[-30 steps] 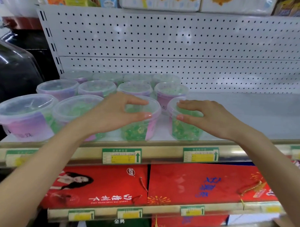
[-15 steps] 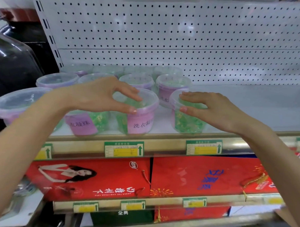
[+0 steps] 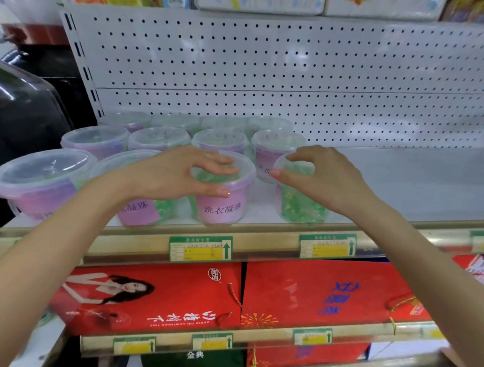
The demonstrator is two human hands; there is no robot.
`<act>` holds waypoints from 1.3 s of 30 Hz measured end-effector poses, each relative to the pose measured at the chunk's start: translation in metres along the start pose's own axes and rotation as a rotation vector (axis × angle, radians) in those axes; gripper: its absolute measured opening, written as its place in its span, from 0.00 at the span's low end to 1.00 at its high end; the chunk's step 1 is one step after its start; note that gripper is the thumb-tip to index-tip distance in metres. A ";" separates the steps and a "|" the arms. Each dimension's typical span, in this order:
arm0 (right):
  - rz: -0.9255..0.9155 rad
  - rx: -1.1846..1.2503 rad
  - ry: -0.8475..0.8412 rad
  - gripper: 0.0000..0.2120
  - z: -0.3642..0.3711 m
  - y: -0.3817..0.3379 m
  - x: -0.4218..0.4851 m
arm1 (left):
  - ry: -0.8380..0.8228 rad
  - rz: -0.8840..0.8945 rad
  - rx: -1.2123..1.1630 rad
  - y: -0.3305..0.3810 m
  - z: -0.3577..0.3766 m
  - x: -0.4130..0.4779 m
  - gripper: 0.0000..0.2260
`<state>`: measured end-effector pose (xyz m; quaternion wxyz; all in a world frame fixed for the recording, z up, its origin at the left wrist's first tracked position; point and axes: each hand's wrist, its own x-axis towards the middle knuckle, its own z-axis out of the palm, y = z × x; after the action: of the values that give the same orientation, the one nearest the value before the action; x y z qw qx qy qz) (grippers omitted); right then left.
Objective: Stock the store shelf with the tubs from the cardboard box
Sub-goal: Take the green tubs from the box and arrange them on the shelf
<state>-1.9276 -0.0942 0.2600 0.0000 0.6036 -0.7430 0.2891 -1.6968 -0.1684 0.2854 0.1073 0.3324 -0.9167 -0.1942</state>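
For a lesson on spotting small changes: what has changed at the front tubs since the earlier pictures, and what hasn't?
The left hand, gripping the labelled tub by its lid, has turned it so its purple label, earlier at the side, faces front. The right hand stays on the end tub, whose green side still faces out. The tubs behind have not moved.

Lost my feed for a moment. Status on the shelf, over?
Left hand grips labelled front tub at its lid. Right hand grips end tub, green beads facing out. Nothing in the way on the shelf.
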 end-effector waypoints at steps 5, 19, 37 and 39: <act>-0.116 -0.118 -0.070 0.27 0.001 0.003 0.001 | 0.024 -0.042 0.102 -0.004 0.000 -0.001 0.26; -0.264 -0.133 -0.332 0.22 -0.020 -0.003 0.006 | -0.012 -0.043 0.125 -0.008 0.005 -0.003 0.25; -0.314 -0.015 -0.473 0.24 -0.027 0.009 0.008 | -0.050 -0.082 0.138 -0.004 -0.002 -0.001 0.26; -0.286 0.089 -0.515 0.24 -0.030 0.014 0.009 | -0.050 -0.084 0.134 -0.005 -0.002 -0.001 0.26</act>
<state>-1.9532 -0.0884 0.2822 -0.1743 0.7550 -0.6126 0.1557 -1.6922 -0.1718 0.2854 0.0537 0.3719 -0.9153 -0.1450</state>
